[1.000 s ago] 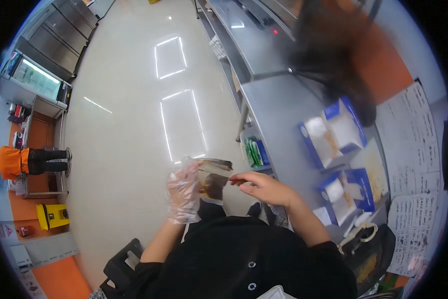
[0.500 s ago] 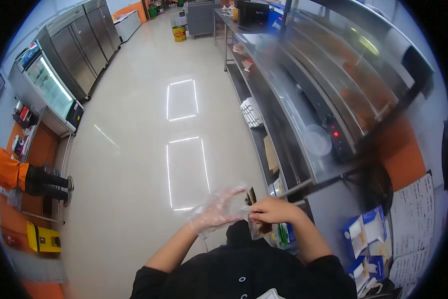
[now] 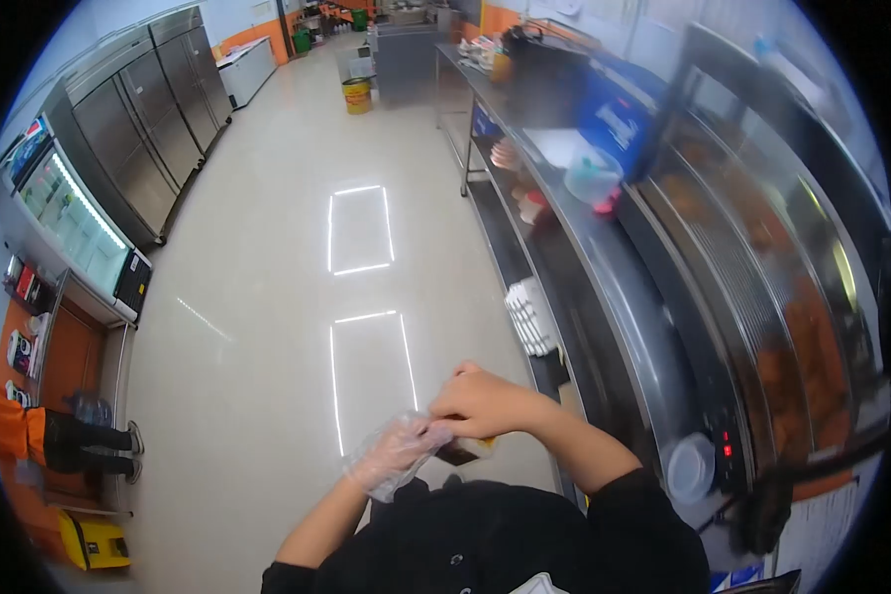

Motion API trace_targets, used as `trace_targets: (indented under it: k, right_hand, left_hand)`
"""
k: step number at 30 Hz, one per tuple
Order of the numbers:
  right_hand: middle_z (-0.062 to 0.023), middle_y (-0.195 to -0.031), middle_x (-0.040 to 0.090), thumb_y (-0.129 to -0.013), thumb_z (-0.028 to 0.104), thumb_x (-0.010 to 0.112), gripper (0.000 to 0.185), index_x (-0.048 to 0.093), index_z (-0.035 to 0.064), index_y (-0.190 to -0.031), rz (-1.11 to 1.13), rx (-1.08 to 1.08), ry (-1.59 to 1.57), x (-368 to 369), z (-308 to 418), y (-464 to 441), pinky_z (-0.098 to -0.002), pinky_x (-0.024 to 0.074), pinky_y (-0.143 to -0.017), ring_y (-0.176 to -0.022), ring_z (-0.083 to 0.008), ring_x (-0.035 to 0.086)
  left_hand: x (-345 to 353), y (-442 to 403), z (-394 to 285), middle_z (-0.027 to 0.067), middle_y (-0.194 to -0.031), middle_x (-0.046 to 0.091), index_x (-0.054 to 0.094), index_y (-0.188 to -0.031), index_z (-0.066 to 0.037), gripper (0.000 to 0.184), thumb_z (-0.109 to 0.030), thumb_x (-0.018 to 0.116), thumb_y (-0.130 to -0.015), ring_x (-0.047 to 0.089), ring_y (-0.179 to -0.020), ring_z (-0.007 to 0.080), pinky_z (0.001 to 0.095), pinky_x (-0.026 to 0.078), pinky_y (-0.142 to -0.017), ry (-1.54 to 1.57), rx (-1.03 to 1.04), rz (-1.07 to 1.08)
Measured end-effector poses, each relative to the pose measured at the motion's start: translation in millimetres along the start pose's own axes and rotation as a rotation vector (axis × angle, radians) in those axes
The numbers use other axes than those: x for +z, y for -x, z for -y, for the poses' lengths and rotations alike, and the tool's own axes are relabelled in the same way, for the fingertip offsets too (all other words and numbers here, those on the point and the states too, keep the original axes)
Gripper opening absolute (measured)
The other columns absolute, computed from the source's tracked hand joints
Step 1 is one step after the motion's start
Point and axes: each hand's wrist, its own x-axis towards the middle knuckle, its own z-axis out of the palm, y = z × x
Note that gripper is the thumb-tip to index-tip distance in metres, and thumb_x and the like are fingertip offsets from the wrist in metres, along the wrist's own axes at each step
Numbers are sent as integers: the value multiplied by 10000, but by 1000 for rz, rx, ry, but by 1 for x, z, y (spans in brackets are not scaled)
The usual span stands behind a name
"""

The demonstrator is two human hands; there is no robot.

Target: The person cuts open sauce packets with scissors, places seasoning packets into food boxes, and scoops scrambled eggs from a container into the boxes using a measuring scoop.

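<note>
2 hands [image 3: 396,455] [image 3: 480,401] at packet [image 3: 457,454], food [image 3: 817,366] in glass cabinet [image 3: 701,327]

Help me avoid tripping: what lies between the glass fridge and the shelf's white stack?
Bare floor with light reflections, between fridge and stack, in the head view.

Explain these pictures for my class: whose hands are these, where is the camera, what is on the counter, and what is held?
No robot here: these are a person's own hands, seen from a camera worn on the head, looking forward and down. The left hand wears a clear glove; the right hand is bare. They meet, apparently holding a small dark item, mostly hidden. On the counter stand a glass food case and a round clear tub.
</note>
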Motion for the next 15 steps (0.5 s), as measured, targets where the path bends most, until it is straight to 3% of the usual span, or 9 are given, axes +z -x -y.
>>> trace_targets:
  k: [3, 6, 8, 12, 15]
  right_hand:
    - [-69, -677, 575, -826, 267, 503, 220, 576, 84, -726, 64, -105, 22, -30, -51, -98, -394, 341, -827, -718, -246, 553]
    - [-67, -674, 577, -826, 246, 504, 206, 573, 86, -717, 64, -193, 54, -63, -104, -193, -395, 342, -816, -712, -244, 555]
    - [-67, -667, 578, -825, 234, 508, 196, 572, 87, -713, 25, -238, 76, -84, -142, -252, -398, 343, -809, -703, -245, 557]
    - [-61, -658, 573, -823, 222, 523, 182, 567, 88, -708, -30, -150, 174, -138, -219, -357, -395, 348, -796, -693, -241, 555]
    - [-59, -642, 559, -823, 211, 533, 170, 574, 88, -714, -82, -77, 201, -188, -276, -419, -384, 352, -785, -678, -238, 545]
  left_hand:
    - [-83, -39, 29, 15, -864, 609, 613, -1000, -8, 260, -230, 548, -881, 529, -787, 85, 252, 434, -674, 191, 241, -199]
    - [-166, -87, 27, 48, -779, 596, 611, -926, -22, 256, -263, 565, -852, 538, -713, 133, 285, 432, -629, 22, 236, -423]
    - [-228, -139, 43, 100, -751, 581, 595, -874, -33, 252, -280, 576, -826, 551, -699, 204, 318, 437, -626, -110, 190, -443]
    - [-350, -232, -10, 178, -754, 564, 561, -801, -50, 230, -280, 576, -798, 557, -713, 338, 403, 445, -624, -406, 109, -410]
    - [-429, -311, -19, 170, -728, 581, 572, -838, -44, 155, -192, 570, -793, 578, -666, 349, 431, 447, -577, -491, 342, -435]
